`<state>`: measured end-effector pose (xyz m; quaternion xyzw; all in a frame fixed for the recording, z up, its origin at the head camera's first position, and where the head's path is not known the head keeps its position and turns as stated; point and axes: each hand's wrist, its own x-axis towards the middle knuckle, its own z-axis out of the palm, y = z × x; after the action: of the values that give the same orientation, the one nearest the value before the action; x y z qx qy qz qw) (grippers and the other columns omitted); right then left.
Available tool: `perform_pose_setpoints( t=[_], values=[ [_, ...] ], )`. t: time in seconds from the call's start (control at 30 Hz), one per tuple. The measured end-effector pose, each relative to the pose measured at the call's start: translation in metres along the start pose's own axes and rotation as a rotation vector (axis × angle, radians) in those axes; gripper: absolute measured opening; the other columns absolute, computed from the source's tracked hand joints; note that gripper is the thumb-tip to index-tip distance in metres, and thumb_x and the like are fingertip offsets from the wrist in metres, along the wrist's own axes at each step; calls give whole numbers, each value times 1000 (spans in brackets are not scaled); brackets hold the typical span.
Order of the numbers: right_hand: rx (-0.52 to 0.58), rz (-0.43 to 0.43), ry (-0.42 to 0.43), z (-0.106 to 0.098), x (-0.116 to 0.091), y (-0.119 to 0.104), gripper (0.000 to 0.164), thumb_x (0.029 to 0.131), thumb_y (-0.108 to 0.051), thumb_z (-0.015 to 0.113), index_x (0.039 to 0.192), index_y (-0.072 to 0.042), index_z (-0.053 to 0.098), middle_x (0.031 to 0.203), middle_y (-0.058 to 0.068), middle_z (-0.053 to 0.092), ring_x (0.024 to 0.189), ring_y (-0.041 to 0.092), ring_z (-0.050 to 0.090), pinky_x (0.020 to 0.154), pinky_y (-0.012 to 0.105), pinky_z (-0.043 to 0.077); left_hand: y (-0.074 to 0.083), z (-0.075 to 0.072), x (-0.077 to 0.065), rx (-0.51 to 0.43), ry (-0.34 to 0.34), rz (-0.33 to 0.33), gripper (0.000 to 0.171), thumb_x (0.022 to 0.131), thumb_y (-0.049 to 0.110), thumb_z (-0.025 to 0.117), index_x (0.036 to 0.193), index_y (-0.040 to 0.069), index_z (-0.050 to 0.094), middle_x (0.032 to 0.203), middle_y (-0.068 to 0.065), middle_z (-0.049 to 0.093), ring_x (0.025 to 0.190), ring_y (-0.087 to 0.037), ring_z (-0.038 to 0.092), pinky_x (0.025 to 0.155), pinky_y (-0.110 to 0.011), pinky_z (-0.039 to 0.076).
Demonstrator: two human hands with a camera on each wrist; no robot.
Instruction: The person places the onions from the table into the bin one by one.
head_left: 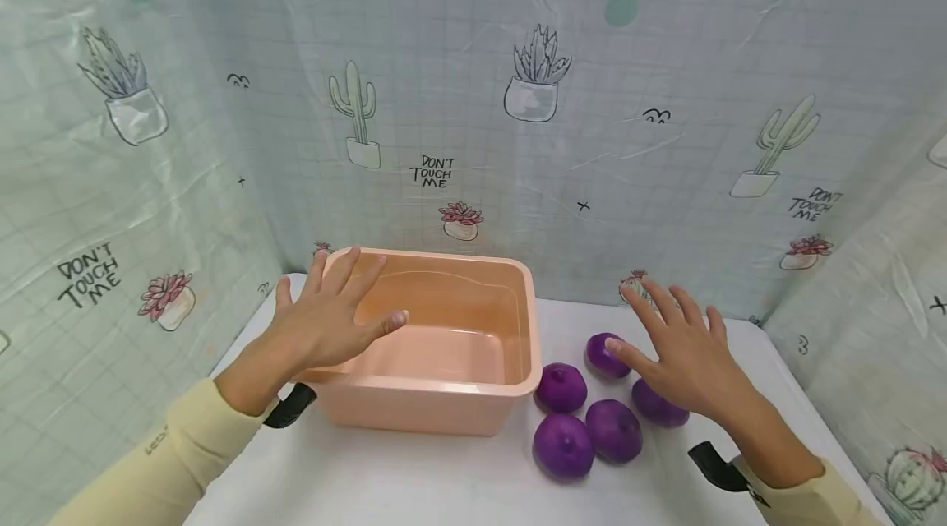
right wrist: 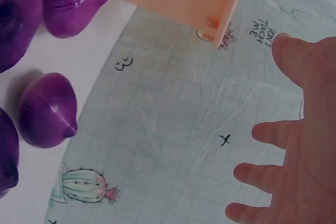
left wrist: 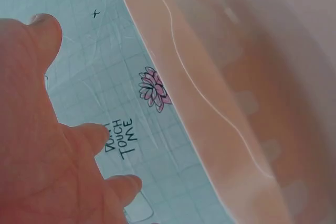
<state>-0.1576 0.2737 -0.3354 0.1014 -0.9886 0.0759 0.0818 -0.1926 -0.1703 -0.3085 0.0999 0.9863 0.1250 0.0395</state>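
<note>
A peach plastic tub [head_left: 429,411] stands left of centre on the white table, its inside showing no contents. My left hand [head_left: 321,325] hovers over the tub's left side, fingers spread and holding nothing. In the left wrist view the tub's wall [left wrist: 178,103] lies beyond the fingers [left wrist: 86,135]. Several round purple onions [head_left: 564,445] are grouped right of the tub. Above the group's right side, my right hand [head_left: 681,353] has its fingers stretched apart, with nothing in it. The right wrist view shows one onion [right wrist: 48,110] apart from this hand's fingers [right wrist: 262,174].
The white table [head_left: 399,477] ends at a curtain [head_left: 473,82] printed with cacti, which hangs behind it and along both sides. Close beside the tub's right wall lies an onion [head_left: 561,388]. Black straps [head_left: 292,405] show at both wrists.
</note>
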Motion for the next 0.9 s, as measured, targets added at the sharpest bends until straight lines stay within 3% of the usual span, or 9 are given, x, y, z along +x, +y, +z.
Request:
perform_pose_setpoints(
  t=[0.2,0.6,0.9],
  values=[
    [12,37,-22,6,-7,8,84,99,-66,55,163,-16,33,168,23,27,153,55,18,112,85,9,-2,-2,-1,2,-9,0,103,89,91,34,169,33,8,177,-12,-2,158,-54,-11,109,-88,-9],
    [20,53,-19,20,-17,20,82,99,-65,55,162,-16,37,168,22,29,152,54,21,111,84,11,-22,2,-11,13,5,-9,103,90,89,36,169,29,9,176,-17,0,156,-60,-7,106,-90,-5],
    [26,90,-36,34,-25,35,82,99,-66,55,160,-13,39,165,26,30,148,57,24,107,86,12,-34,3,-14,8,12,-21,100,92,87,39,169,34,4,176,-19,-1,154,-63,-7,104,-91,-5]
  ],
)
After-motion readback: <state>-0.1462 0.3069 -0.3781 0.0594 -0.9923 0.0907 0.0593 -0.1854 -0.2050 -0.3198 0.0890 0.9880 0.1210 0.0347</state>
